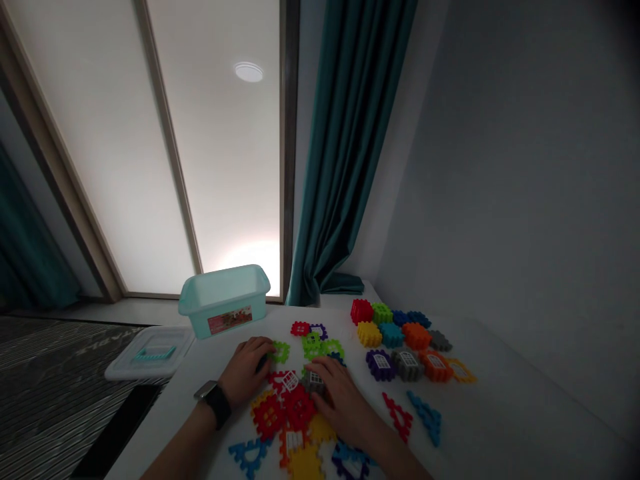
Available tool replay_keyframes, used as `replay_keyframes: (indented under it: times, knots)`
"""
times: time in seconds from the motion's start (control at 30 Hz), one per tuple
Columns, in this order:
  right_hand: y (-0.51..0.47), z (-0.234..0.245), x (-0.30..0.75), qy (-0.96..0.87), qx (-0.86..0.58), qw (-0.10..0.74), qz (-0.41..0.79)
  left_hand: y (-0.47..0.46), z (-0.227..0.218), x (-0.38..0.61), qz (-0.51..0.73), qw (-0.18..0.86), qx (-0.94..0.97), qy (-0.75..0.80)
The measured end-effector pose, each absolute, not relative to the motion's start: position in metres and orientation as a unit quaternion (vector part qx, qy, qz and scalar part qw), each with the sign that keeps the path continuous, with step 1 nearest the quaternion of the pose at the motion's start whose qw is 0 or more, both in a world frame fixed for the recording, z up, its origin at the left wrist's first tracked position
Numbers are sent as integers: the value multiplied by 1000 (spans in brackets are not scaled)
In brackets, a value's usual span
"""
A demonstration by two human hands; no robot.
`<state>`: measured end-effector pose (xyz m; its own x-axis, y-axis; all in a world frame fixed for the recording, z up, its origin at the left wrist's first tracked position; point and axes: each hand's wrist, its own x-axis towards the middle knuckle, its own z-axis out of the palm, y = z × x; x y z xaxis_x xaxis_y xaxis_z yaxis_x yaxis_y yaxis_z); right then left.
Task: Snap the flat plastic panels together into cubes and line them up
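Interlocking plastic building tiles with toothed edges lie loose across the table. My left hand (247, 365), with a watch (214, 401) on its wrist, has curved fingers with thumb and fingertips apart; its fingertips touch a light green tile (281, 352). A dark patch shows beneath its fingers, too shaded to name. My right hand (343, 397) reaches over the pile with its fingers bent round a grey window tile (314, 381), partly covering it. Between the hands are a red tile with a white window (286, 381) and red tiles (299, 407). Yellow tiles (306, 463) lie nearer me.
Stacks sorted by colour, including a red stack (361, 311) and a purple stack (380, 365), stand at the right. Red (399, 417) and blue triangular tiles (426, 418) lie closer. A mint tub (225, 300) stands back left beside a clear lid (150, 352).
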<state>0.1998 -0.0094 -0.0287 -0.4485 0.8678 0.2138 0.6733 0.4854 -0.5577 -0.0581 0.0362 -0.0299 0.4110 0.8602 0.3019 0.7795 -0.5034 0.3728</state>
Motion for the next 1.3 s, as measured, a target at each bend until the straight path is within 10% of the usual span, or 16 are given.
replay_keyframes:
  times: [1.3]
  knots:
    - [-12,-34,199,-839,-440,240,210,34,-23,-71,163,96,870,456]
